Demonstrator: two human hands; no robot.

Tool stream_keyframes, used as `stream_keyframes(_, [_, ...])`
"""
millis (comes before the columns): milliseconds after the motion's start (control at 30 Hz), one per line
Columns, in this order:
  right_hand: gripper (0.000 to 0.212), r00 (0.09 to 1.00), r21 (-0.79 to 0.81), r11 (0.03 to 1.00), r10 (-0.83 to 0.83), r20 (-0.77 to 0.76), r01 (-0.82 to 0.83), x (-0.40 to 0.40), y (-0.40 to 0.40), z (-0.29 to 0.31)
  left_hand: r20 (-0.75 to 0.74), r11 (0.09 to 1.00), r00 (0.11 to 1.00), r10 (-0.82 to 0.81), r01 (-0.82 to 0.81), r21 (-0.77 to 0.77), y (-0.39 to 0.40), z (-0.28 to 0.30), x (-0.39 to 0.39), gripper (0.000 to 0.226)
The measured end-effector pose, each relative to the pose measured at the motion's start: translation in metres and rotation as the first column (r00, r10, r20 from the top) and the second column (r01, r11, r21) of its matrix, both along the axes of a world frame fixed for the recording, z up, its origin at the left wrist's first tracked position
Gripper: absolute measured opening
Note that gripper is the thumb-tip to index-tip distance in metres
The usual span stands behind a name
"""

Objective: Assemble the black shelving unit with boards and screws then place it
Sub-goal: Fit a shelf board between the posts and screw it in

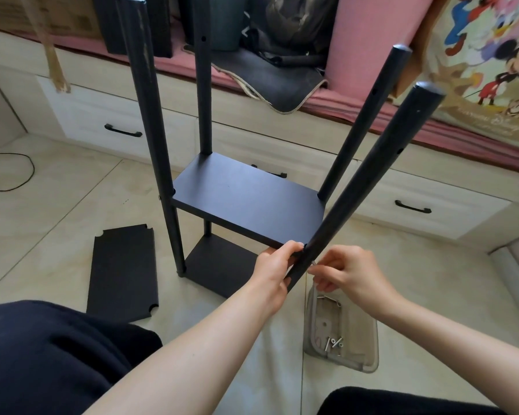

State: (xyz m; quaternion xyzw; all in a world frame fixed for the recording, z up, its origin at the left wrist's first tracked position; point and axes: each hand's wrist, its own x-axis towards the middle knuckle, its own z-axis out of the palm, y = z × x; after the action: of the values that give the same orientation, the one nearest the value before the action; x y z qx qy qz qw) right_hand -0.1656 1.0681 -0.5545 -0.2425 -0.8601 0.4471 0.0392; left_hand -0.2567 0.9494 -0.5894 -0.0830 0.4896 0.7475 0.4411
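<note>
Half-built black shelving unit stands on floor. Left hand grips near post at shelf corner; right hand pinches screw. Risk: leaning post misaligns hole, screw drops.

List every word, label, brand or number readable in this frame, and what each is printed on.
"Disney": in faint script, partly legible, on the cartoon-print fabric at upper right; the lettering around it is too blurred to read.
Cardboard box at top left: faint print, too blurred to read.
Black shelving unit, loose board, screws: no text visible.
</note>
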Motion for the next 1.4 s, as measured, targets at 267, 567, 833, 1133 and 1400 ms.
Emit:
stream_keyframes(267, [0.018, 0.996, -0.239, 0.969, -0.053, 0.076, 0.070, -0.004, 0.001, -0.006, -0.007, 1.000, 1.000, 0.003, -0.003, 0.023, -0.001, 0.003, 0.002, 0.018])
stream_keyframes(567, [0.015, 0.997, -0.234, 0.969, -0.069, 0.033, 0.075, -0.009, 0.002, -0.005, 0.023, 0.998, 0.999, -0.034, 0.033, 0.047, -0.002, 0.002, -0.001, 0.016])
stream_keyframes(833, [0.008, 0.999, -0.162, 0.987, 0.004, 0.046, 0.004, -0.004, 0.006, -0.003, -0.006, 0.999, 1.000, -0.027, 0.027, 0.028, -0.001, -0.001, -0.002, 0.015])
stream_keyframes(1133, [0.014, 0.988, 0.231, 0.961, 0.157, 0.007, -0.154, -0.007, 0.006, 0.007, -0.015, 0.999, 0.999, -0.034, 0.034, 0.001, 0.002, -0.005, 0.000, 0.010])
stream_keyframes(1400, [0.051, 0.990, 0.329, 0.936, 0.142, -0.023, -0.127, -0.012, 0.007, 0.006, -0.035, 0.999, 0.999, -0.005, 0.007, 0.040, -0.002, -0.005, 0.001, 0.032])
